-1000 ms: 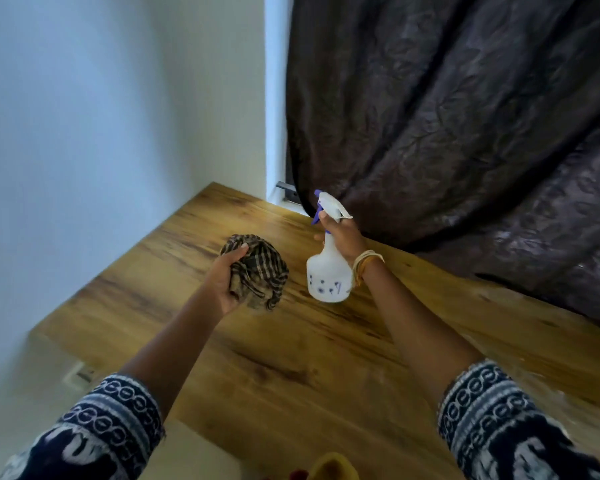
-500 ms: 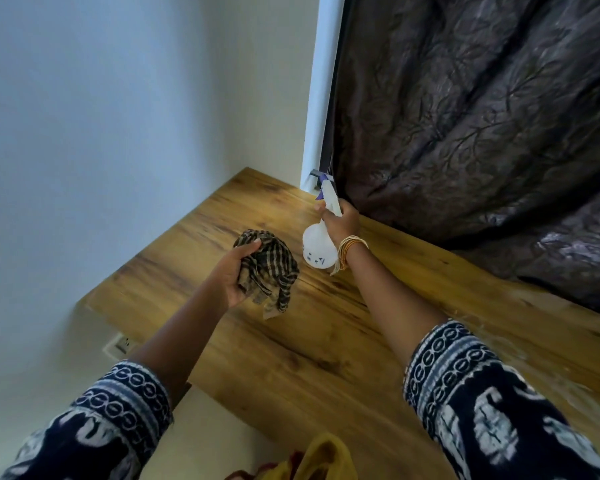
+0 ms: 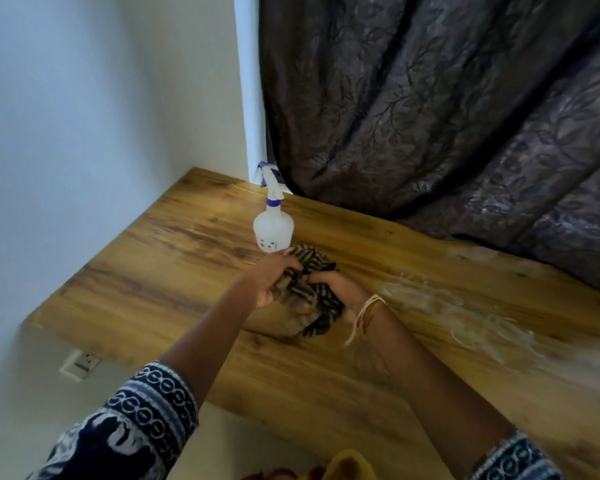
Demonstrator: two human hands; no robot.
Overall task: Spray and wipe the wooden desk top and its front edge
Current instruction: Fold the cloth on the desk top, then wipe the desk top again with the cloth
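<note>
The wooden desk top (image 3: pixel 174 268) fills the middle of the head view, its front edge (image 3: pixel 125 344) running from left toward the bottom. A white spray bottle (image 3: pixel 273 227) with a purple collar stands upright on the desk near the back corner, held by neither hand. Just in front of it lies a crumpled dark checked cloth (image 3: pixel 309 289). My left hand (image 3: pixel 272 277) grips the cloth's left side and my right hand (image 3: pixel 340 294) grips its right side, a bangle on that wrist. White wet streaks (image 3: pixel 458 313) lie on the wood to the right.
A dark patterned curtain (image 3: pixel 447 116) hangs over the desk's back edge. A white wall (image 3: pixel 66 133) borders the left side, with a wall socket (image 3: pixel 80 363) below the desk. Something yellow (image 3: pixel 350 465) shows at the bottom edge.
My right hand set the spray bottle down near the back corner and let go. It then came over to the cloth, which both hands now hold low on the desk.
</note>
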